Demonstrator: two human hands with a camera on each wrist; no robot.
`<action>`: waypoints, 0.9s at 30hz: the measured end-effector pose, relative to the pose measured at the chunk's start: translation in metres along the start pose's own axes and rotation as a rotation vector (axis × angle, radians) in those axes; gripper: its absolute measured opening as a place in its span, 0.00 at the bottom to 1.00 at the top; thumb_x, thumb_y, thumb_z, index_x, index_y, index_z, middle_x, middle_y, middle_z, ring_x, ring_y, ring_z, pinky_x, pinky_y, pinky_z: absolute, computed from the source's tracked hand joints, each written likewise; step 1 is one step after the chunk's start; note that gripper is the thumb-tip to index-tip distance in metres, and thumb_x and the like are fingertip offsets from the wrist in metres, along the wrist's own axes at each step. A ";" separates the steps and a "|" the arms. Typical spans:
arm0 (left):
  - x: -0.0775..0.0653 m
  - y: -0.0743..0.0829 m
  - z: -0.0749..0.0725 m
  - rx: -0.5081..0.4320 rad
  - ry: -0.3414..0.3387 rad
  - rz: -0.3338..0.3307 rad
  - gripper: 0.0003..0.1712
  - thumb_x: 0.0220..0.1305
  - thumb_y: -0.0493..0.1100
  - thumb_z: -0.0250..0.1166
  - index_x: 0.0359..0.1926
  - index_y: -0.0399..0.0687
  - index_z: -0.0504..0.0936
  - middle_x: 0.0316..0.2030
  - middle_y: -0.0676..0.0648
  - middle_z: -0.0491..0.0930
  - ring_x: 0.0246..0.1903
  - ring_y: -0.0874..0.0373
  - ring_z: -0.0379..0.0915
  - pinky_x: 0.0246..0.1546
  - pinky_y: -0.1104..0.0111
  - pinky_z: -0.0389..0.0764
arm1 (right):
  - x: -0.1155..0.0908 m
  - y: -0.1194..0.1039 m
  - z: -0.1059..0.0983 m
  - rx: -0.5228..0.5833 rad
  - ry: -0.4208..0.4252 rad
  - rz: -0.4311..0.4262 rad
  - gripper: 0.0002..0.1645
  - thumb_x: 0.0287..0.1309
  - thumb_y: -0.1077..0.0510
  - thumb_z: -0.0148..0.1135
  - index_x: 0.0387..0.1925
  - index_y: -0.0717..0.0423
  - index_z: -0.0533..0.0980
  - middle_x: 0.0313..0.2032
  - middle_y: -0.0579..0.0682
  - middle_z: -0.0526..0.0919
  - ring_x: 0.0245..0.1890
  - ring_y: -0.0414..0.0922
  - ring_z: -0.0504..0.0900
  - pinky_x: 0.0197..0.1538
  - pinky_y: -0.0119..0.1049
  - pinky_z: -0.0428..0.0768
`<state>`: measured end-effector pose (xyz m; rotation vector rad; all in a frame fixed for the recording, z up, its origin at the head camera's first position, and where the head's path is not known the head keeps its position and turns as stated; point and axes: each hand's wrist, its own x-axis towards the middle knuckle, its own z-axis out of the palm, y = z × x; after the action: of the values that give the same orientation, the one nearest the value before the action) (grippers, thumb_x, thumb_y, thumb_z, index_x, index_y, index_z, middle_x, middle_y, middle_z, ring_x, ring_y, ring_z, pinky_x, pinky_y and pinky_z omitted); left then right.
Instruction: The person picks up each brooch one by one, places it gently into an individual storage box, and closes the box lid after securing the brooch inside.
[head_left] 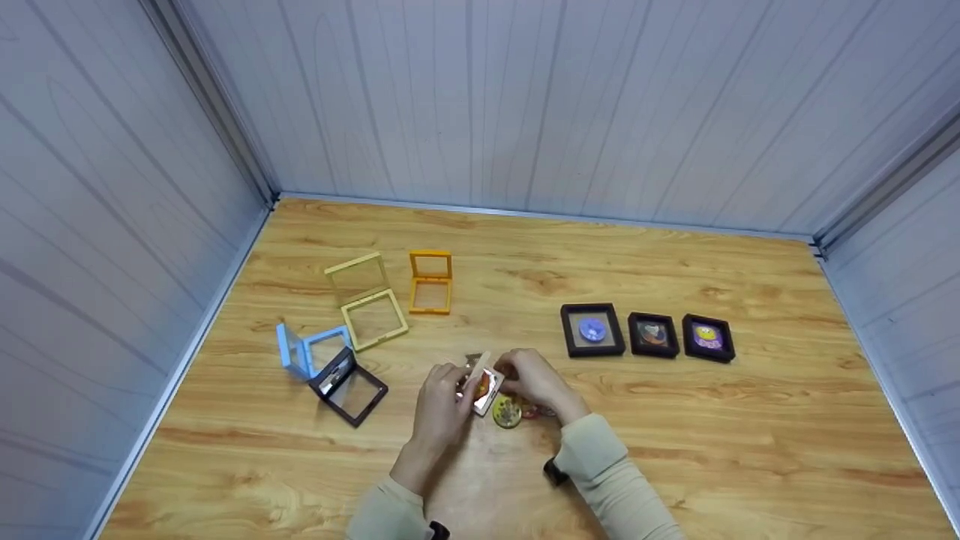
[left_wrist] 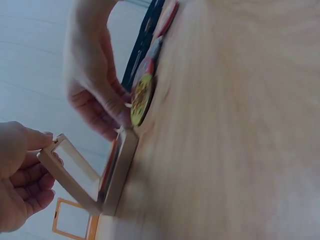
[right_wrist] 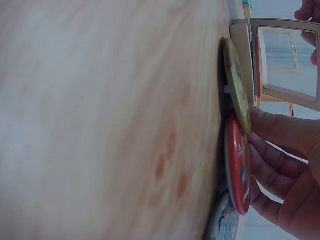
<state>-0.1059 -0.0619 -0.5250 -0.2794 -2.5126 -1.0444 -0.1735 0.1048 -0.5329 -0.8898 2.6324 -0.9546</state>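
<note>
Between the two hands a small beige hinged display frame (head_left: 489, 403) stands partly opened on the table, a red-and-orange round badge inside its base. My left hand (head_left: 441, 401) pinches the raised lid (left_wrist: 70, 181) at its free corner between thumb and fingers. With thumb and bent fingers, my right hand (head_left: 536, 379) grips the base's far corner in the left wrist view. Right beside that corner lies a yellow round badge (head_left: 507, 412). A red badge (right_wrist: 239, 165) overlaps it under the right hand, and a pale patterned badge (right_wrist: 223, 222) follows behind.
On the left lie opened frames: light blue (head_left: 294, 351), black (head_left: 369, 409), pale yellow (head_left: 397, 306) and orange (head_left: 431, 310). To the right, black frames (head_left: 568, 330) with badges inside stand in a row. Pale panel walls (head_left: 510, 112) enclose the wooden table (head_left: 750, 450).
</note>
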 end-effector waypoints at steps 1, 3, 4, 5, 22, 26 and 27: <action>-0.001 0.000 0.002 0.000 -0.004 0.009 0.08 0.52 0.38 0.65 0.32 0.37 0.81 0.24 0.50 0.75 0.27 0.59 0.68 0.27 0.69 0.72 | 0.000 0.000 0.000 0.002 0.000 0.001 0.09 0.42 0.66 0.65 0.30 0.63 0.78 0.26 0.52 0.79 0.26 0.43 0.76 0.33 0.34 0.74; -0.002 0.001 0.006 0.003 -0.014 0.027 0.07 0.50 0.38 0.65 0.31 0.38 0.81 0.24 0.49 0.75 0.27 0.58 0.67 0.26 0.68 0.71 | 0.000 0.000 0.000 0.002 0.006 -0.007 0.08 0.42 0.67 0.65 0.29 0.63 0.78 0.25 0.52 0.79 0.25 0.43 0.75 0.32 0.33 0.74; -0.003 0.001 0.008 0.002 -0.021 0.035 0.07 0.49 0.37 0.66 0.31 0.38 0.81 0.24 0.49 0.75 0.27 0.58 0.67 0.26 0.68 0.71 | 0.000 0.000 0.000 -0.002 0.007 -0.010 0.07 0.42 0.66 0.65 0.28 0.62 0.78 0.24 0.51 0.78 0.24 0.42 0.75 0.31 0.33 0.74; -0.004 0.002 0.009 -0.001 -0.027 0.041 0.07 0.49 0.37 0.67 0.30 0.39 0.80 0.24 0.49 0.75 0.26 0.58 0.67 0.26 0.68 0.70 | 0.000 0.001 0.000 -0.009 0.009 -0.013 0.06 0.42 0.66 0.65 0.26 0.62 0.77 0.23 0.51 0.78 0.24 0.42 0.74 0.30 0.32 0.73; -0.011 0.005 0.021 0.148 -0.150 0.087 0.06 0.47 0.38 0.67 0.24 0.39 0.79 0.25 0.47 0.75 0.31 0.53 0.71 0.35 0.61 0.72 | 0.000 0.002 -0.001 -0.028 0.015 -0.024 0.08 0.43 0.65 0.65 0.30 0.60 0.79 0.26 0.48 0.79 0.26 0.40 0.75 0.32 0.32 0.73; -0.012 0.004 0.024 0.178 -0.148 0.104 0.06 0.48 0.38 0.66 0.25 0.38 0.79 0.26 0.45 0.76 0.33 0.51 0.72 0.35 0.60 0.73 | 0.000 0.003 0.000 -0.031 0.016 -0.030 0.09 0.42 0.65 0.66 0.31 0.61 0.79 0.28 0.50 0.80 0.27 0.42 0.76 0.34 0.33 0.74; -0.012 0.004 0.024 0.187 -0.149 0.109 0.07 0.47 0.38 0.66 0.25 0.38 0.79 0.27 0.45 0.76 0.33 0.51 0.72 0.35 0.60 0.73 | 0.000 0.003 0.000 -0.031 0.013 -0.029 0.09 0.42 0.65 0.66 0.31 0.61 0.79 0.28 0.50 0.80 0.28 0.42 0.76 0.35 0.34 0.74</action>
<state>-0.1006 -0.0424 -0.5429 -0.4485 -2.6703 -0.7661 -0.1750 0.1070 -0.5346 -0.9345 2.6586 -0.9324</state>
